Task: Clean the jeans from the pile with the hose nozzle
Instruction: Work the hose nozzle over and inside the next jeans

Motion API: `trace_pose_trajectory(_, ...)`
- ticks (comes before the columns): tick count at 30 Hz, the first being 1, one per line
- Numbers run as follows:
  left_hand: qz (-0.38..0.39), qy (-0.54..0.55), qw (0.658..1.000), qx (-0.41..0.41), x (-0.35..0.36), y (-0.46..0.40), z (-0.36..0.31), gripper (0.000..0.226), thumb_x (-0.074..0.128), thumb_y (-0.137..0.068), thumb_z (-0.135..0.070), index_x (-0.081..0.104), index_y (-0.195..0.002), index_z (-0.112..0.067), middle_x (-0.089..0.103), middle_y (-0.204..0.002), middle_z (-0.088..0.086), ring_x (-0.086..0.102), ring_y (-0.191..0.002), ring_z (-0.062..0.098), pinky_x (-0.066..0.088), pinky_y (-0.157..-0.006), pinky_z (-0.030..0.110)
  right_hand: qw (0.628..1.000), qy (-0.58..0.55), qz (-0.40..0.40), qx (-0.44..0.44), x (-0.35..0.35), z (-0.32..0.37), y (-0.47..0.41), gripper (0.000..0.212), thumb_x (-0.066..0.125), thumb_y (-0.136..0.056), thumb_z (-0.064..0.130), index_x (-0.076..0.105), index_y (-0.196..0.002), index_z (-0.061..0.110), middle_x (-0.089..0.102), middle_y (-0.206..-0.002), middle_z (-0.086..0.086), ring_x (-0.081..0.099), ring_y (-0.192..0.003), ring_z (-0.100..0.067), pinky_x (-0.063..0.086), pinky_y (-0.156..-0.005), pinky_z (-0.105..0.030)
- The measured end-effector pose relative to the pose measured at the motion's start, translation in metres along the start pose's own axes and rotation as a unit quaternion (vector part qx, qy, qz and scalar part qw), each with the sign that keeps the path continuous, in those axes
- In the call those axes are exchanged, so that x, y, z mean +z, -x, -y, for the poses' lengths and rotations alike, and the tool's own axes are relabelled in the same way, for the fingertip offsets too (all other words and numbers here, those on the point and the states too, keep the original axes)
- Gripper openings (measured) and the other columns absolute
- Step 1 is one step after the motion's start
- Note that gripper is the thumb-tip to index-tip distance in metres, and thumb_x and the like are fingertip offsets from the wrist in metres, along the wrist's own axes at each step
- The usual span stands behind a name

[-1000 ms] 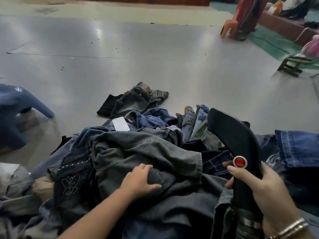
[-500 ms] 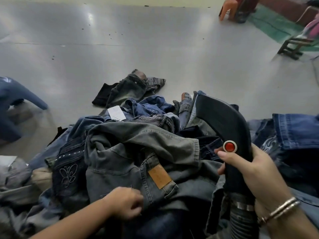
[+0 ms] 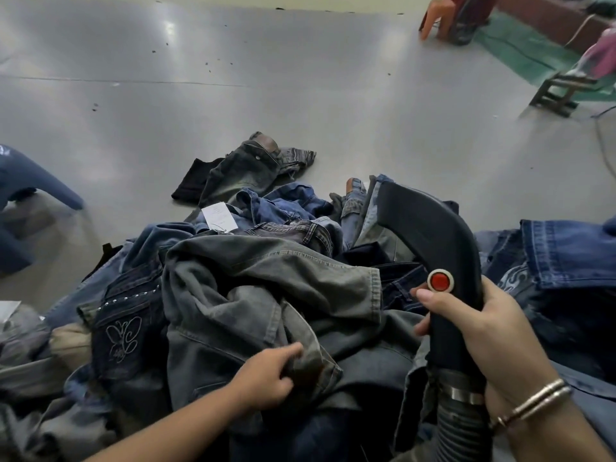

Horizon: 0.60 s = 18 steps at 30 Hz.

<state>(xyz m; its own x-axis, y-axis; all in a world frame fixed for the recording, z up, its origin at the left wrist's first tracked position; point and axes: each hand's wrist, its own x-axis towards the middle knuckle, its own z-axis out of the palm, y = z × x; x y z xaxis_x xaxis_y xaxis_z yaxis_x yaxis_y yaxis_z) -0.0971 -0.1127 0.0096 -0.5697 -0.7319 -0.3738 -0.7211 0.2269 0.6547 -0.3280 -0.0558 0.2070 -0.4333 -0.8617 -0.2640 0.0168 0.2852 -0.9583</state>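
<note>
left hand pinching grey jeans fold | right hand gripping hose nozzle | advice: be spreading denim flat, aiming nozzle close

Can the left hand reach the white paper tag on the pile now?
Probably yes. The left hand grips the grey jeans, and the white tag lies uncovered farther up the pile, nothing between.

Views: we had only one, a wide-angle head camera.
Position: we looked from above the jeans pile, close over it.
Direction: we faced forward and down, across the grey floor toward an orange chair far off.
Nearness: both forearms entered at the bottom edge; the pile filled the lower half.
</note>
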Motion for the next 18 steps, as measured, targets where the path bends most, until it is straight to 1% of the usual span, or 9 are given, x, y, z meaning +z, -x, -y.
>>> trace_pose_trajectory(4,0.247,-0.165,0.953,0.052,0.001,0.025,-0.008,0.029,0.051,-0.079,-0.026,0.052,-0.108,-0.027,0.063,-0.114,0.005,0.057,-0.107,0.028,0.046,-0.085,0.035,1.000,0.005,0.007,0.004,0.004,-0.001,0.001,0.013,0.071,-0.081,0.008,0.059,-0.086,0.006,0.064,-0.053,-0.009,0.060,-0.042,-0.012,0.045,-0.039,-0.019)
trace_pose_trajectory(6,0.292,-0.233,0.927,0.029,0.003,0.023,-0.015,0.029,0.046,-0.086,-0.032,0.057,-0.111,-0.023,0.061,-0.119,0.009,0.057,-0.109,0.032,0.045,-0.087,0.038,1.000,0.006,0.014,0.002,0.006,-0.002,0.003,0.012,0.071,-0.081,0.007,0.059,-0.085,0.007,0.063,-0.053,-0.009,0.059,-0.041,-0.011,0.044,-0.038,-0.019)
trace_pose_trajectory(7,0.246,-0.282,0.927,0.039,0.002,0.019,-0.017,0.032,0.043,-0.088,-0.032,0.059,-0.112,-0.019,0.060,-0.120,0.011,0.057,-0.108,0.034,0.046,-0.087,0.039,1.000,0.007,0.016,0.001,0.007,-0.002,0.003,0.012,0.071,-0.081,0.007,0.060,-0.085,0.008,0.063,-0.053,-0.008,0.058,-0.041,-0.011,0.044,-0.038,-0.019)
trace_pose_trajectory(9,0.068,-0.318,0.944,0.061,-0.001,0.006,-0.023,0.031,0.039,-0.092,-0.032,0.059,-0.110,-0.015,0.057,-0.119,0.007,0.057,-0.108,0.032,0.046,-0.083,0.039,1.000,0.008,0.016,0.001,0.007,-0.003,0.003,0.012,0.072,-0.080,0.007,0.060,-0.085,0.008,0.064,-0.054,-0.008,0.058,-0.041,-0.011,0.043,-0.038,-0.019)
trace_pose_trajectory(11,-0.125,-0.195,0.973,0.010,-0.001,-0.010,-0.026,0.030,0.042,-0.093,-0.043,0.052,-0.106,-0.019,0.051,-0.115,-0.001,0.054,-0.109,0.023,0.044,-0.082,0.036,1.000,0.007,0.013,0.001,0.007,-0.004,0.002,0.012,0.072,-0.080,0.007,0.060,-0.085,0.008,0.064,-0.054,-0.008,0.058,-0.041,-0.011,0.044,-0.038,-0.019)
trace_pose_trajectory(12,-0.175,-0.105,0.977,-0.069,-0.002,-0.020,-0.027,0.038,0.045,-0.090,-0.053,0.048,-0.107,-0.020,0.049,-0.116,-0.002,0.053,-0.110,0.021,0.044,-0.083,0.035,1.000,0.008,0.012,0.001,0.007,-0.004,0.002,0.012,0.071,-0.080,0.007,0.060,-0.085,0.008,0.064,-0.054,-0.008,0.058,-0.041,-0.011,0.044,-0.038,-0.019)
trace_pose_trajectory(14,-0.154,0.036,0.957,-0.242,-0.003,-0.038,-0.023,0.068,0.054,-0.078,-0.071,0.042,-0.118,-0.017,0.045,-0.127,0.002,0.052,-0.118,0.025,0.043,-0.090,0.037,1.000,0.010,0.012,-0.001,0.007,-0.004,0.000,0.012,0.071,-0.081,0.007,0.060,-0.085,0.008,0.064,-0.054,-0.007,0.059,-0.041,-0.011,0.044,-0.039,-0.018)
trace_pose_trajectory(16,-0.078,0.004,0.945,-0.319,0.003,-0.049,-0.012,0.091,0.063,-0.070,-0.071,0.031,-0.131,-0.012,0.038,-0.139,0.006,0.047,-0.127,0.027,0.041,-0.097,0.038,1.000,0.009,0.013,-0.001,0.007,-0.003,0.000,0.012,0.072,-0.081,0.007,0.060,-0.085,0.008,0.064,-0.055,-0.007,0.059,-0.041,-0.011,0.044,-0.039,-0.019)
trace_pose_trajectory(18,-0.027,-0.043,0.939,-0.341,0.010,-0.047,-0.001,0.090,0.067,-0.072,-0.061,0.025,-0.135,-0.011,0.039,-0.140,0.008,0.047,-0.127,0.027,0.042,-0.096,0.038,1.000,0.009,0.015,0.000,0.006,-0.003,0.000,0.012,0.072,-0.081,0.008,0.060,-0.085,0.007,0.064,-0.057,-0.009,0.058,-0.041,-0.011,0.044,-0.038,-0.020)
